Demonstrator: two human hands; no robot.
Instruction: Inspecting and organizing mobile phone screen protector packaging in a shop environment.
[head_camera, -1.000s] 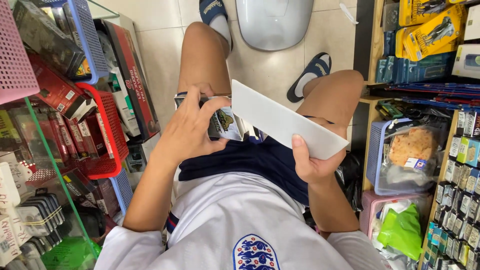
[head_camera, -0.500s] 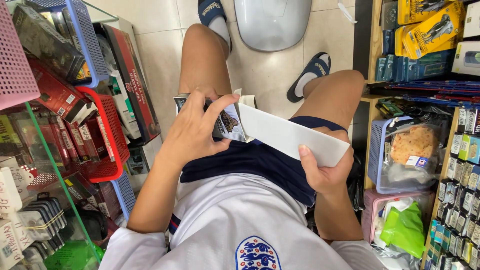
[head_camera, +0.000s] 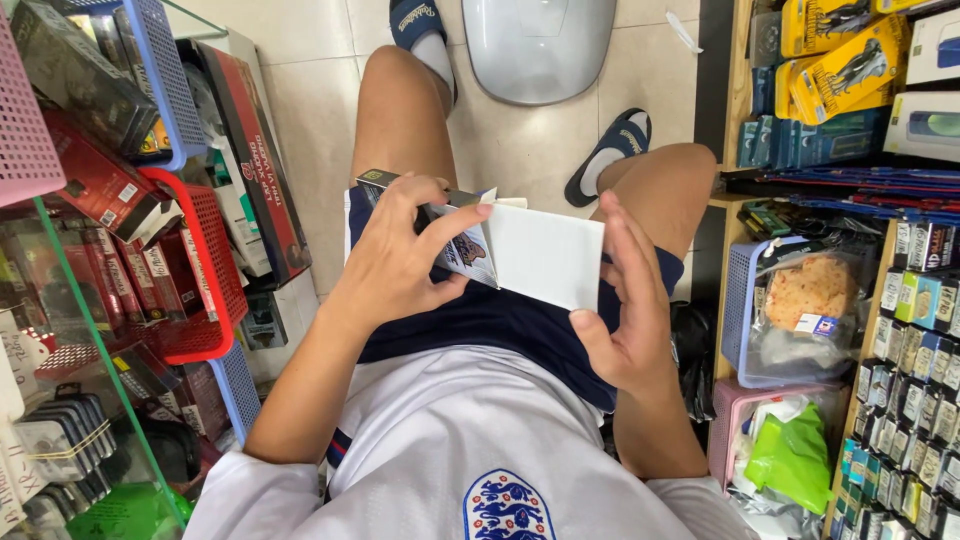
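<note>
I sit with bare knees apart, looking down at my lap. My left hand grips a small printed cardboard box with its end flap open. A flat white inner tray sticks out of that open end toward the right. My right hand holds the tray's outer end, thumb under its near corner and fingers along its right edge. Both hands hover above my dark blue shorts.
A red basket and blue basket of boxed goods stand at left behind a glass panel. Shelves of packaged items and a blue basket with a bag fill the right. A grey plastic object lies on the tiled floor ahead.
The white tray has slid much further into the box, so less of it shows. My right hand moved left and up with it, closer to my left hand.
</note>
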